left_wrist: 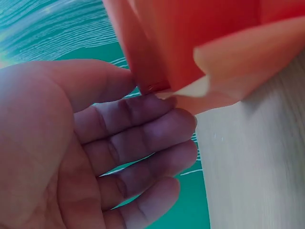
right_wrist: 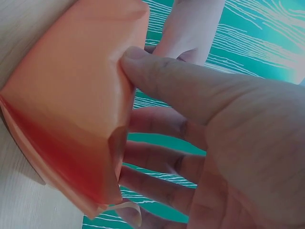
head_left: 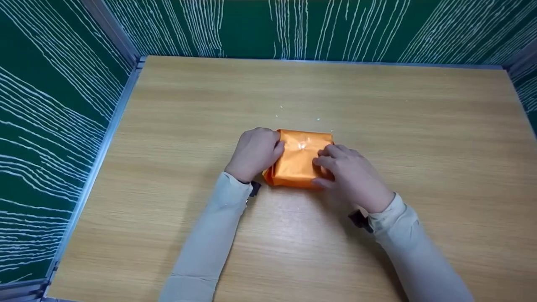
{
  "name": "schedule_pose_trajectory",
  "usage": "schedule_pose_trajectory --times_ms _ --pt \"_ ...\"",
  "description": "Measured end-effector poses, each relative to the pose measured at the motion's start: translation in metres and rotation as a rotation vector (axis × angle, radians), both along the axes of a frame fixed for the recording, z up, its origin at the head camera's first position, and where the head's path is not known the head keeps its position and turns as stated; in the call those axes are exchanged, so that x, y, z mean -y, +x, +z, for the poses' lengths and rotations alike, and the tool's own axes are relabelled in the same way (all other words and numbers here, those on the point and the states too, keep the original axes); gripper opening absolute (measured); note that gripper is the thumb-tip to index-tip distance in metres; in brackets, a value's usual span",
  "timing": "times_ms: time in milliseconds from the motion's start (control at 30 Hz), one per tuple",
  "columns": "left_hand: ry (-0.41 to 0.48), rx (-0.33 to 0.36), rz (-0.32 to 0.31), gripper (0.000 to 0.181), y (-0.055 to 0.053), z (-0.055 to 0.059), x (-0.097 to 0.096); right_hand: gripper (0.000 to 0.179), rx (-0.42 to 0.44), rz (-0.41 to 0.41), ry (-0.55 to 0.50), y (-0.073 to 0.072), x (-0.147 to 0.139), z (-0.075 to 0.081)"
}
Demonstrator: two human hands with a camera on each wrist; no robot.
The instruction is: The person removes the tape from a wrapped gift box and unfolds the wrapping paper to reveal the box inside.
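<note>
An orange parcel [head_left: 295,163] in shiny wrapping lies on the wooden table [head_left: 201,126] between both hands. My left hand [head_left: 256,153] is at its left end, thumb and index finger pinching a folded edge of the wrapping; the other fingers lie side by side below. In the left wrist view a loose flap of the wrapping [left_wrist: 248,67] stands out past the fingertips. At the right end my right hand [head_left: 352,174] holds the parcel, thumb [right_wrist: 138,59] against one face and fingers [right_wrist: 157,157] over the top. An open-looking fold with a red inside [right_wrist: 57,157] shows in the right wrist view.
Tiny white scraps [head_left: 318,119] are scattered just beyond the parcel. Green panels with white wavy lines [head_left: 251,29] rise behind the table and along its left side [head_left: 46,147], with more at the far right. Dark straps [head_left: 361,220] are at the wrists.
</note>
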State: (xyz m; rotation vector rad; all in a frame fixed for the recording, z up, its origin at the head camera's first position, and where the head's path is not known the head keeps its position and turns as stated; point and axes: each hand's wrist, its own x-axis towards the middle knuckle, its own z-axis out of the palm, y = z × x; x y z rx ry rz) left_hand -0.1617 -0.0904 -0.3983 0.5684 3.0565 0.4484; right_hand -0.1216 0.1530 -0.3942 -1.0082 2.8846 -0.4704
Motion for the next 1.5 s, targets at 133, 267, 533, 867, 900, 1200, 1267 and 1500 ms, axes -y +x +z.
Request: schedule_pose_trajectory --times_ms 133,267,533,867,900,1200,1267,1500 --pt "0.034 0.007 0.016 0.036 0.000 0.002 0.004 0.039 -0.005 0.002 -0.011 0.000 0.000 -0.001" --pt "0.102 0.003 0.075 0.033 0.001 0.006 0.008 0.039 -0.011 0.007 -0.016 0.000 0.001 -0.002" --pt "0.128 0.137 0.093 0.039 0.002 -0.001 0.004 0.040 0.004 -0.009 -0.011 0.000 0.002 -0.003" --pt "0.129 0.062 0.117 0.021 0.004 0.003 0.003 0.038 -0.017 0.006 -0.017 0.000 0.001 -0.002" --pt "0.126 0.042 0.108 0.020 0.004 0.003 0.003 0.037 -0.016 0.005 -0.018 0.000 0.000 -0.002" --pt "0.160 0.068 0.130 0.032 0.004 0.000 -0.003 0.038 0.005 0.000 -0.014 0.000 0.000 0.000" --pt "0.180 0.100 0.151 0.036 0.003 0.000 -0.003 0.038 0.015 -0.006 -0.009 0.000 0.000 0.000" --pt "0.197 0.119 0.220 0.028 0.003 0.002 -0.001 0.039 0.020 -0.014 0.005 0.000 0.000 0.001"
